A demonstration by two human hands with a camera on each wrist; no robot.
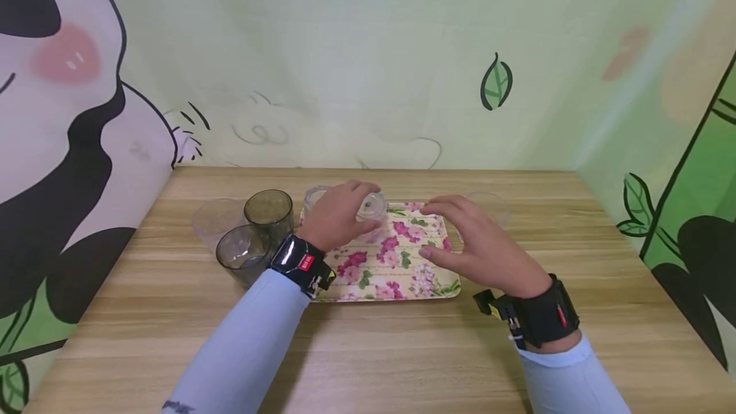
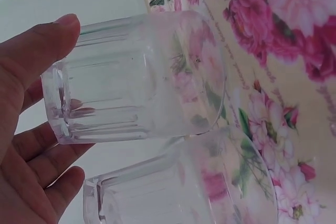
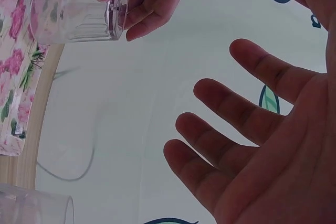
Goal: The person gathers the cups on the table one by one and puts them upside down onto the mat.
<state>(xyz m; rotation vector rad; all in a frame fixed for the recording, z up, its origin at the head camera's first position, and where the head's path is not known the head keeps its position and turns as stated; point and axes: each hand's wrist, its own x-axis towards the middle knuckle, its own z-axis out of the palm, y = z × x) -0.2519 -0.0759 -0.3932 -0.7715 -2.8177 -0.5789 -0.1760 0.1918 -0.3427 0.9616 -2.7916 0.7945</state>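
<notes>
My left hand point(image 1: 339, 216) grips a clear glass point(image 2: 136, 77) by its thick base, thumb on one side and fingers on the other. The glass is upside down, its rim at the flowered tray point(image 1: 368, 280). Beside it on the tray stands a second clear glass point(image 2: 184, 187), also base up. My right hand point(image 1: 485, 248) hovers at the tray's right side, fingers spread and thumb apart, with nothing in it. Partly behind that hand, a clear cup point(image 1: 493, 206) stands on the table to the right of the tray.
Two dark tinted glasses point(image 1: 268, 209) stand at the tray's left, close to my left wrist. Another clear cup point(image 1: 214, 219) is left of them. The wooden table point(image 1: 402, 350) ends at a wall point(image 1: 356, 82) printed with a panda and leaves.
</notes>
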